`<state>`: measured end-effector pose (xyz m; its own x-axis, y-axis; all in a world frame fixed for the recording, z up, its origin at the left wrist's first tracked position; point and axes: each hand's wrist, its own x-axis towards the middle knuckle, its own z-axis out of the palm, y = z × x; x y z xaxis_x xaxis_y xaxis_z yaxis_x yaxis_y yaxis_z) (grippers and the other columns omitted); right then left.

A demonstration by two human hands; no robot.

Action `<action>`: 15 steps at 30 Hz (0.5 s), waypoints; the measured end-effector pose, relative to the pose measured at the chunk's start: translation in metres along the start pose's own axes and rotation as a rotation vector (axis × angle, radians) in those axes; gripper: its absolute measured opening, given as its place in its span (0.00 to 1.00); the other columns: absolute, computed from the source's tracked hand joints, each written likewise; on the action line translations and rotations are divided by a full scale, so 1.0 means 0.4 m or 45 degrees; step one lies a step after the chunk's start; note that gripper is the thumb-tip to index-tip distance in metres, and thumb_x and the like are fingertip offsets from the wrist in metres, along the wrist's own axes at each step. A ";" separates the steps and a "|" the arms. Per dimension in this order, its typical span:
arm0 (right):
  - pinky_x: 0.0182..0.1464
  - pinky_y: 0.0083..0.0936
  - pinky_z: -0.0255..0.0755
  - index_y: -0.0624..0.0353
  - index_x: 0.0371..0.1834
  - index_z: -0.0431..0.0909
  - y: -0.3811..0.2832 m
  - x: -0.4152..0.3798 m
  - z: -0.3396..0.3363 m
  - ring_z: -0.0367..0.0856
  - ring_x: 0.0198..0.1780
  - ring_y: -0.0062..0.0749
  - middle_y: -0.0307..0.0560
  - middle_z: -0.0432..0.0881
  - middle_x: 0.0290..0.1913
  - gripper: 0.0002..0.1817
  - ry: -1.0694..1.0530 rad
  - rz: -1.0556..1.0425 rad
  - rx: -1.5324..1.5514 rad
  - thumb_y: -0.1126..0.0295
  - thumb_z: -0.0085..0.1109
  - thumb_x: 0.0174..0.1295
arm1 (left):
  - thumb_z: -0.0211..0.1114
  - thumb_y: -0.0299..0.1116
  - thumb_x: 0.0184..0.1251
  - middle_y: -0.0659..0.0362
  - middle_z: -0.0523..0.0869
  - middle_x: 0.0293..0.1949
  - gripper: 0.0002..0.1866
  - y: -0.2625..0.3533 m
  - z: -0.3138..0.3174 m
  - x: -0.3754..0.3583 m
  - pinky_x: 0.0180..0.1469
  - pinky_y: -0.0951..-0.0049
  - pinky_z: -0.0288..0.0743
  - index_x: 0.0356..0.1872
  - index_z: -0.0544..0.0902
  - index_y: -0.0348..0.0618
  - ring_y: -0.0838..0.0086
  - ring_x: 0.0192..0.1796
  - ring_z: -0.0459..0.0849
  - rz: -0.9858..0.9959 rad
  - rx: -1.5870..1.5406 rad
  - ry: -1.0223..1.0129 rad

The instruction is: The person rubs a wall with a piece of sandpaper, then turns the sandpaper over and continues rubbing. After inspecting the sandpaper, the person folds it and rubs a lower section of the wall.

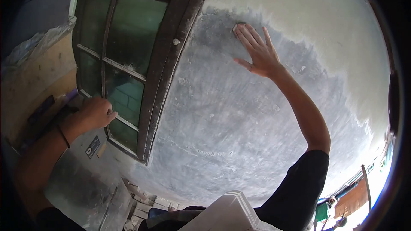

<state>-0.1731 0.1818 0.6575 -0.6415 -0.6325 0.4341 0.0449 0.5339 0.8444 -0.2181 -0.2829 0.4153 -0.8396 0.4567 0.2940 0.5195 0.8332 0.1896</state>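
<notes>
My right hand is raised against the wall, its fingers spread and nearly flat. Under the fingertips shows the edge of a small piece that looks like sandpaper, pressed to the plaster; most of it is hidden. The plaster here is grey and streaked, with a paler coat above and to the right. Over on the left, my left hand is closed at the lower crossbar of a dark wooden window, its fingers curled around the bar. A thin dark band circles that wrist.
A round pale knob sits on the window frame. Below the window is a sticker on a grey surface. Bricks or blocks lie at the wall's foot. In the bright lower right, a person shows small beside a brown panel.
</notes>
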 end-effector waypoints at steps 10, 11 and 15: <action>0.84 0.50 0.28 0.46 0.83 0.49 -0.045 0.267 0.013 0.40 0.84 0.27 0.34 0.49 0.84 0.49 0.051 0.055 -0.184 0.27 0.37 0.67 | 0.66 0.47 0.65 0.46 0.86 0.25 0.20 -0.003 -0.015 0.000 0.42 0.52 0.80 0.21 0.85 0.42 0.49 0.35 0.87 -0.024 0.025 -0.069; 0.84 0.50 0.27 0.46 0.83 0.49 -0.049 0.277 0.013 0.39 0.84 0.26 0.33 0.48 0.84 0.49 0.034 0.080 -0.223 0.26 0.36 0.67 | 0.66 0.47 0.65 0.47 0.86 0.25 0.20 0.004 -0.018 0.002 0.42 0.52 0.80 0.21 0.85 0.42 0.49 0.35 0.87 -0.043 -0.007 -0.111; 0.84 0.49 0.26 0.45 0.83 0.48 -0.043 0.237 0.005 0.38 0.85 0.26 0.32 0.46 0.84 0.49 -0.028 0.104 -0.204 0.25 0.33 0.67 | 0.66 0.47 0.65 0.46 0.86 0.24 0.20 -0.014 -0.001 0.016 0.42 0.52 0.80 0.20 0.86 0.42 0.49 0.35 0.87 0.012 -0.085 -0.135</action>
<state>-0.2363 0.1135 0.6835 -0.6472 -0.5771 0.4980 0.2181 0.4858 0.8464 -0.2263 -0.2849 0.4166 -0.8450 0.4977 0.1959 0.5338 0.8078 0.2500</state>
